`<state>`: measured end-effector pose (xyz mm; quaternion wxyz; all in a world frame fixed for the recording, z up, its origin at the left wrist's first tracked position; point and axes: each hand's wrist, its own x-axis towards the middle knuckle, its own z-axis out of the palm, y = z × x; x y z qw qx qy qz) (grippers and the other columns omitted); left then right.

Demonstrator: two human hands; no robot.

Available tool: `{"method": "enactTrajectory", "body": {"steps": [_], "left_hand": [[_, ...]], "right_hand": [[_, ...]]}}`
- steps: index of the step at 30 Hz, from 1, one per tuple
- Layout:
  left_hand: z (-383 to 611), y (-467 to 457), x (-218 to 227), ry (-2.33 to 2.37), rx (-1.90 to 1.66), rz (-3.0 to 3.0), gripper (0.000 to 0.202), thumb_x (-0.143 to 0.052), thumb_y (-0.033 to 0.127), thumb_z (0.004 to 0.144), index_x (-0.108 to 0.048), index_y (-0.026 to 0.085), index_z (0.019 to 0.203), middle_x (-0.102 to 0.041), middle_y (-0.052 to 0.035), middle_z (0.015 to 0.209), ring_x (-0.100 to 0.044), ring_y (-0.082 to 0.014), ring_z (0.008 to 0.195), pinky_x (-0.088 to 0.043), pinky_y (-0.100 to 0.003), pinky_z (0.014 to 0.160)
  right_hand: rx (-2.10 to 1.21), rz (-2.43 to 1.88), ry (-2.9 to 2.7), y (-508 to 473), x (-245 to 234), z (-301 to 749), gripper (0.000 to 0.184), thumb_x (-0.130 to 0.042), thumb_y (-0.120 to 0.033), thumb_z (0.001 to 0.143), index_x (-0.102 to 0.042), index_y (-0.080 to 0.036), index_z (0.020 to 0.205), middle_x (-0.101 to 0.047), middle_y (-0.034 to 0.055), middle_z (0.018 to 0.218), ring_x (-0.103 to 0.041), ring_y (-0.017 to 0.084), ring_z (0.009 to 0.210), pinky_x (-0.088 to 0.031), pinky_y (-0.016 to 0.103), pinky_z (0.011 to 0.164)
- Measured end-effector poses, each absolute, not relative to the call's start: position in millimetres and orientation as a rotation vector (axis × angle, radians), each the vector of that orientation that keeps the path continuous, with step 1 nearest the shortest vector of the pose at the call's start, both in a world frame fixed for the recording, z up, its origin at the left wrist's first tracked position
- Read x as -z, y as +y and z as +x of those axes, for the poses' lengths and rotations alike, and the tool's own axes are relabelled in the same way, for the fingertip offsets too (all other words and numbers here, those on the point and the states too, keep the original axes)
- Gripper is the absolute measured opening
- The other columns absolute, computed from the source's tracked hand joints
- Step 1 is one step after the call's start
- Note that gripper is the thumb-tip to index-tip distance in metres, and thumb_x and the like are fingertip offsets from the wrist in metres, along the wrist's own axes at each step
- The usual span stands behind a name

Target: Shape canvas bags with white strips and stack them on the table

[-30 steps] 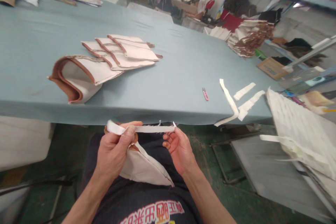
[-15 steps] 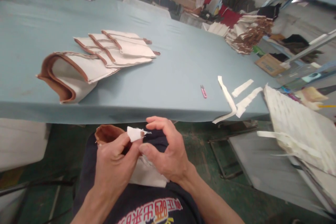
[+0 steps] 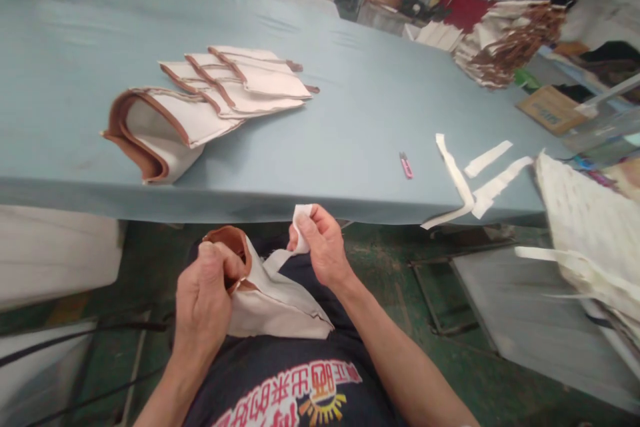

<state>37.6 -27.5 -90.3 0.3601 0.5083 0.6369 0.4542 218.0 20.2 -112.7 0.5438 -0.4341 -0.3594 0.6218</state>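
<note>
On my lap lies a cream fabric pouch with a brown edge around its mouth. The fingers of my left hand are closed on that brown-edged rim, partly inside the opening. My right hand pinches the end of a white fabric strip between thumb and fingers, raised just in front of the table edge. From there the strip runs down to the pouch's upper side; whether it is fixed there I cannot tell.
Several similar pouches overlap on the blue-grey table, the nearest gaping open. Pink thread snips and cream strips lie to the right. A large stack of brown-edged pieces sits at the back right, near a cardboard box.
My right hand has gone from open fingers to pinching the strip and pulled it up and forward. My left hand has shifted from the white piece to the pouch rim. The view has turned slightly.
</note>
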Motion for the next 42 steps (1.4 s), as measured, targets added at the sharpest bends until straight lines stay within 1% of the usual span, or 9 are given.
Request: {"method": "enactTrajectory", "body": {"steps": [4, 9, 11, 20, 25, 29, 34, 39, 42], "left_hand": [[18, -39, 96, 1.619, -1.050, 1.331, 0.081, -0.021, 0.086, 0.108, -0.050, 0.028, 0.059, -0.057, -0.0026, 0.058, -0.052, -0.0204, 0.053, -0.049, -0.034, 0.054], [-5, -66, 95, 1.551, -0.814, 1.421, 0.039, -0.068, 0.054, 0.097, -0.068, 0.025, 0.071, -0.074, -0.0021, 0.069, -0.070, -0.0220, 0.061, -0.056, -0.028, 0.057], [-12, -76, 96, 1.550, -0.760, 1.458, 0.027, -0.073, 0.047, 0.092, -0.073, 0.025, 0.077, -0.076, -0.0013, 0.071, -0.072, -0.0215, 0.060, -0.057, -0.026, 0.056], [-36, -105, 123, 1.595, -0.660, 1.626, 0.028, -0.070, 0.052, 0.097, -0.082, 0.027, 0.089, -0.087, -0.0020, 0.084, -0.080, -0.0222, 0.068, -0.060, -0.025, 0.068], [-42, -117, 131, 1.581, -0.606, 1.649, 0.024, -0.069, 0.048, 0.098, -0.079, 0.030, 0.087, -0.087, -0.0003, 0.081, -0.081, -0.0217, 0.065, -0.057, -0.024, 0.061], [-43, -118, 130, 1.593, -0.575, 1.612, 0.026, -0.066, 0.049, 0.099, -0.079, 0.029, 0.090, -0.088, -0.0007, 0.079, -0.083, -0.0224, 0.066, -0.057, -0.024, 0.061], [-36, -102, 121, 1.603, -0.599, 1.525, 0.040, -0.062, 0.054, 0.100, -0.074, 0.025, 0.075, -0.076, -0.0004, 0.065, -0.071, -0.0212, 0.057, -0.051, -0.025, 0.055], [-25, -68, 94, 1.654, -0.799, 1.402, 0.046, -0.069, 0.065, 0.093, -0.079, 0.024, 0.076, -0.084, -0.0067, 0.089, -0.074, -0.0255, 0.080, -0.057, -0.027, 0.073], [-14, -46, 81, 1.651, -0.948, 1.314, 0.048, -0.072, 0.068, 0.089, -0.080, 0.023, 0.074, -0.086, -0.0099, 0.107, -0.074, -0.0279, 0.094, -0.056, -0.029, 0.081]], "right_hand": [[-1.718, -1.053, -0.866, -6, 141, 198, 0.065, -0.092, -0.081, 0.075, -0.064, -0.023, 0.080, -0.061, -0.0054, 0.057, -0.045, 0.009, 0.048, -0.039, 0.023, 0.049], [-1.888, -1.104, -0.820, -31, 164, 177, 0.069, -0.088, -0.087, 0.071, -0.065, -0.023, 0.082, -0.061, -0.0049, 0.063, -0.047, 0.010, 0.052, -0.041, 0.023, 0.051], [-1.944, -1.118, -0.838, -35, 169, 175, 0.068, -0.089, -0.086, 0.071, -0.067, -0.023, 0.083, -0.064, -0.0039, 0.065, -0.049, 0.011, 0.054, -0.041, 0.023, 0.052], [-2.070, -1.174, -1.046, -46, 180, 170, 0.050, -0.091, -0.063, 0.080, -0.064, -0.022, 0.079, -0.057, -0.0050, 0.064, -0.043, 0.010, 0.058, -0.033, 0.025, 0.055], [-2.103, -1.205, -1.134, -49, 185, 167, 0.038, -0.084, -0.052, 0.090, -0.062, -0.022, 0.082, -0.057, -0.0042, 0.066, -0.043, 0.011, 0.059, -0.031, 0.026, 0.055], [-2.130, -1.219, -1.200, -48, 188, 164, 0.038, -0.081, -0.052, 0.092, -0.059, -0.022, 0.082, -0.055, -0.0056, 0.067, -0.042, 0.010, 0.059, -0.032, 0.024, 0.054], [-2.045, -1.196, -1.283, -42, 175, 169, 0.041, -0.076, -0.057, 0.094, -0.055, -0.023, 0.083, -0.052, -0.0066, 0.070, -0.042, 0.011, 0.064, -0.034, 0.023, 0.058], [-1.775, -1.162, -1.415, -20, 125, 199, 0.033, -0.069, -0.053, 0.101, -0.061, -0.022, 0.089, -0.061, -0.0046, 0.082, -0.051, 0.013, 0.078, -0.040, 0.025, 0.071], [-1.550, -1.072, -1.578, -5, 88, 217, 0.035, -0.058, -0.052, 0.107, -0.059, -0.023, 0.088, -0.061, -0.0047, 0.076, -0.051, 0.013, 0.070, -0.040, 0.027, 0.068]]}}
